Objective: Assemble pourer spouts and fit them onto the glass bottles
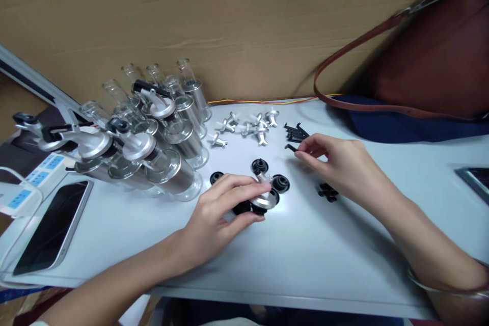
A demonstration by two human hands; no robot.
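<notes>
My left hand [225, 206] grips a silver dispenser cap [264, 200] with a black underside, fingers on top and thumb at its lower edge. Around it on the table lie several round black stoppers [280, 183]. My right hand [332, 158] pinches a small black lever [291, 147] between thumb and fingertips. Just beyond it is a pile of similar black levers [296, 132]. A cluster of small black pieces [327, 192] lies below my right wrist. Farther back, several silver forked spout parts [262, 132] are scattered.
Glass and metal bottles [183, 137] crowd the left, some topped with silver caps and black levers. A phone [53, 229] and a power strip [30, 183] lie at the far left. A brown bag [431, 51] rests on dark blue cloth [382, 122] at right. Cardboard [244, 25] stands behind.
</notes>
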